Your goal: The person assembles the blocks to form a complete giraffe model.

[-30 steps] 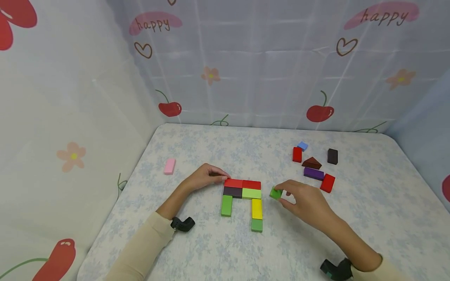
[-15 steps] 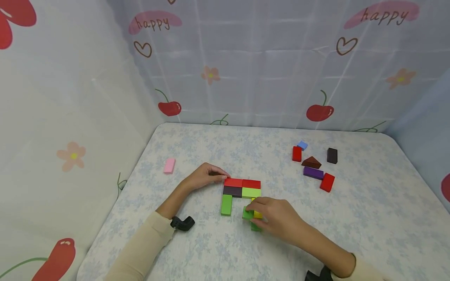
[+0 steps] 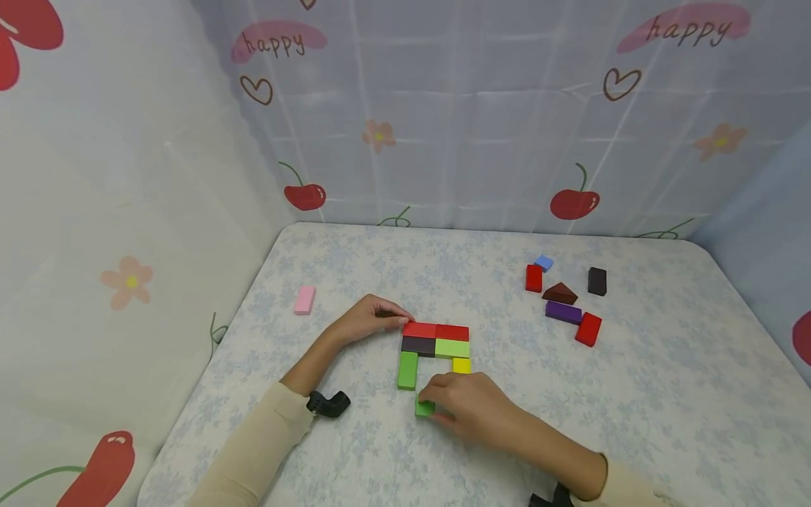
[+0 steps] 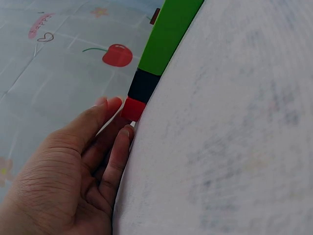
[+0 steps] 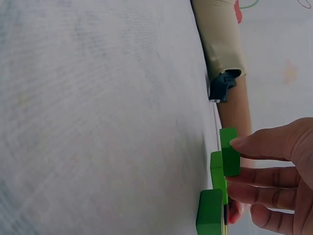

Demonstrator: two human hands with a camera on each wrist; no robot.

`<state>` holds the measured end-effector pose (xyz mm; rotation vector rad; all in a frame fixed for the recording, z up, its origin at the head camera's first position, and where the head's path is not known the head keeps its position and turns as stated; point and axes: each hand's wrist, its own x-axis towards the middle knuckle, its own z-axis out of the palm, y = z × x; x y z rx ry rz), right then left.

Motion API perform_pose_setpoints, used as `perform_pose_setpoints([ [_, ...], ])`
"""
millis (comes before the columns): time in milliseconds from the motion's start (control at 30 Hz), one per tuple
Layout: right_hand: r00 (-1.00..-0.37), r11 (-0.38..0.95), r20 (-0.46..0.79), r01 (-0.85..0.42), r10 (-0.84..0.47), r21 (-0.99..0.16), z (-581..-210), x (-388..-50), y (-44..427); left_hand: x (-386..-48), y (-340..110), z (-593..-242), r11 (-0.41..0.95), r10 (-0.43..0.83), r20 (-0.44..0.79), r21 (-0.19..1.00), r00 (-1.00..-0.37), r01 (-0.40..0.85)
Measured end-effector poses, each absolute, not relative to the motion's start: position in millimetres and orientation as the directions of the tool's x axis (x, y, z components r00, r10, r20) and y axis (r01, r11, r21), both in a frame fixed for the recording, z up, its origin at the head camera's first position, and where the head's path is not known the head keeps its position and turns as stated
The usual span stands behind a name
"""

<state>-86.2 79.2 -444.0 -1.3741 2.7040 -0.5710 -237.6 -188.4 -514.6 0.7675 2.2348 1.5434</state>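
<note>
Nearest the person, a black wrist device (image 3: 551,496) sits by the right cuff, below the right hand (image 3: 472,405), whose thumb and fingertips pinch a small green block (image 3: 425,408). Read as a clock centred on that block, twelve pointing at the far table edge, another green block (image 5: 209,213), seen in the right wrist view, is partly covered by fingers in the head view. A long green block (image 3: 407,370) lies near eleven o'clock, a partly covered yellow block (image 3: 461,365) between one and two. Beyond, at twelve, is a black block (image 3: 419,346) touching a lime block (image 3: 453,348) at one; behind them a left red block (image 3: 419,329) and right red block (image 3: 453,333) lie end to end. At eleven, the left hand (image 3: 370,318), fingers loosely bent, touches the left red block's outer corner with its fingertips. A pink block (image 3: 305,300) lies toward ten. Around two are loose blocks: purple block (image 3: 563,313), brown triangle (image 3: 560,294) and others. Farthest hangs a cherry-printed curtain (image 3: 475,127).
</note>
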Motion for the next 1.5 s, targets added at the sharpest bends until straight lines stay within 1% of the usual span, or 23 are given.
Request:
perform_pose_setpoints([
  [167, -0.586, 0.529, 0.081, -0.775, -0.806, -0.345, -448, -85, 72, -237, -188, -515, 0.269, 0.591, 0.042, 0.931, -0.806, 0.246],
  [333, -0.583, 0.534, 0.064, -0.778, -0.81, -0.331, -450, -87, 69, -238, -189, -515, 0.26, 0.595, 0.053, 0.931, -0.802, 0.254],
  [567, -0.615, 0.571, 0.072, -0.764, -0.785, -0.301, -452, -87, 69, -238, -189, -514, 0.252, 0.605, 0.062, 0.931, -0.794, 0.265],
  [667, -0.631, 0.586, 0.067, -0.751, -0.773, -0.305, -452, -87, 70, -239, -189, -514, 0.263, 0.601, 0.049, 0.931, -0.798, 0.254],
  [900, -0.635, 0.591, 0.053, -0.744, -0.771, -0.312, -451, -86, 67, -226, -185, -491, 0.251, 0.607, 0.04, 0.938, -0.794, 0.24],
  [1500, -0.633, 0.577, 0.064, -0.738, -0.772, -0.35, -456, -93, 54, -225, -186, -493, 0.251, 0.593, 0.054, 0.935, -0.803, 0.249],
])
